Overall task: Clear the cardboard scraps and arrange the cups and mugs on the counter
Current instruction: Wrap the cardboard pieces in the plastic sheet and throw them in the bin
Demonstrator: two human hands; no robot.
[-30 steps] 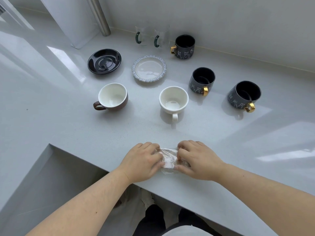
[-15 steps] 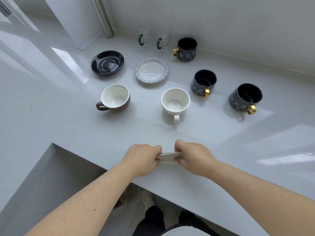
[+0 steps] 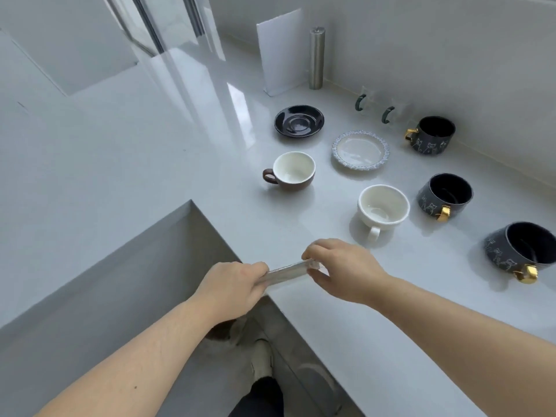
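- My left hand [image 3: 233,288] is closed in a fist around one end of a thin, flat, clear-looking strip [image 3: 288,271], thumb side up.
- My right hand [image 3: 343,270] pinches the strip's other end between thumb and curled fingers; what the strip is made of I cannot tell.
- The strip hangs between both hands just above the near corner of the pale grey surface [image 3: 180,152], lifted off it.
- Just beyond my right hand stands the white cup [image 3: 382,207], handle toward me, untouched.
- The brown cup with white inside [image 3: 293,171] sits to its left, the black saucer [image 3: 299,121] and the pale blue-rimmed saucer [image 3: 360,150] behind.
- Three dark mugs with gold handles [image 3: 445,195] stand apart along the right.
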